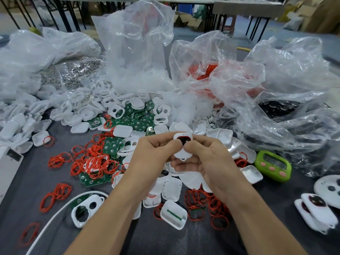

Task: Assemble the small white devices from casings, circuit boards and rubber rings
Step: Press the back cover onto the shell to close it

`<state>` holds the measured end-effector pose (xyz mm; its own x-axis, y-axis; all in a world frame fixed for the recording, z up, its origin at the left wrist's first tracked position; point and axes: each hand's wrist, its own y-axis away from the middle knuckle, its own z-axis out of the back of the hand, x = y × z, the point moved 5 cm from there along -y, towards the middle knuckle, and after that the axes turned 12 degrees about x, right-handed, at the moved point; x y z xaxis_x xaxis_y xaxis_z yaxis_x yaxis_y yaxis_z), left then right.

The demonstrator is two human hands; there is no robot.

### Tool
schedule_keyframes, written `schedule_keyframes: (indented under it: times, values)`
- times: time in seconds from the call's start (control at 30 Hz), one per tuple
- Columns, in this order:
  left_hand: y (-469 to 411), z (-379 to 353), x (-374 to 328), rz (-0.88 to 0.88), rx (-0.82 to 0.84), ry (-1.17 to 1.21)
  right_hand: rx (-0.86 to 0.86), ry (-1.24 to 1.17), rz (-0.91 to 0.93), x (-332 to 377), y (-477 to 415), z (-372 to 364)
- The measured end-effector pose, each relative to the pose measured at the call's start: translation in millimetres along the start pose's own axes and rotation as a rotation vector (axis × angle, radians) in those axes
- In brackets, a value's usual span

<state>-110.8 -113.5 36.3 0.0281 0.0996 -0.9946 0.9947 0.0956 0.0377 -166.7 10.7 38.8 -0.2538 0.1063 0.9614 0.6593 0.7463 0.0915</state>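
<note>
A small white device (182, 144) with a dark round window edged in red is held up over the parts pile. My left hand (154, 153) grips its left side, thumb on the front. My right hand (204, 155) pinches its right side, with fingers curled under it. Loose white casings (172, 188) lie below my hands. Green circuit boards (110, 147) are scattered left of centre. Red rubber rings (92, 162) are heaped on the grey table (27, 181), with more red rubber rings (211, 205) at lower right.
Crumpled clear plastic bags (136, 52) of parts fill the back and right. A green timer (273, 165) sits right of my hands. Finished white devices (316, 210) lie at the far right. A white cable (51, 219) and a casing front with two holes (86, 208) lie lower left.
</note>
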Motion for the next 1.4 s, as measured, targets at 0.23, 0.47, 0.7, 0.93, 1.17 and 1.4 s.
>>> schedule_keyframes:
  times: [0.23, 0.47, 0.7, 0.93, 1.17, 1.4]
  values:
    - [0.7, 4.1, 0.7, 0.033, -0.120, 0.023, 0.069, 0.024, -0.019, -4.2, 0.2, -4.4]
    - [2.3, 0.6, -3.6, 0.039, -0.033, -0.006, 0.066, 0.009, -0.008, -3.7, 0.0, -1.2]
    - [2.4, -2.6, -6.3, 0.032, -0.012, 0.001, 0.017, 0.066, 0.040, -1.0, 1.3, -2.1]
    - [1.8, -2.4, -5.8, 0.030, -0.021, -0.002, 0.007, 0.076, 0.007, -1.1, 2.2, -1.9]
    - [1.9, -0.7, -4.6, 0.001, 0.004, -0.050, -0.054, -0.028, -0.041, -0.1, 1.1, -1.0]
    - [1.2, -2.2, -5.9, -0.003, -0.019, -0.058, -0.051, -0.023, -0.050, -2.5, -0.2, 1.3]
